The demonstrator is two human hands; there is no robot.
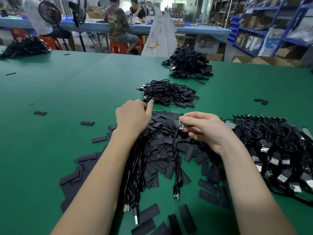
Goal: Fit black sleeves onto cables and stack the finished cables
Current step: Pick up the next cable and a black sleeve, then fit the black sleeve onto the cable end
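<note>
A heap of flat black sleeves (162, 143) lies on the green table (67, 92) in front of me. My right hand (206, 129) pinches the small green circuit board (180, 123) at the end of one black cable (177, 167), which trails down toward me. My left hand (133, 117) hovers over the sleeve heap with its index finger stretched forward and the other fingers curled. A bundle of black cables (135, 167) runs out from under its palm. A stack of sleeved cables (167, 94) sits just beyond both hands.
A larger pile of sleeved cables (188, 65) lies farther back. Bare cables with USB plugs (274, 150) are heaped at my right. Stray sleeves (40, 113) dot the table. Another cable pile (25, 46) sits far left. People sit at a blue bench (186, 28) behind.
</note>
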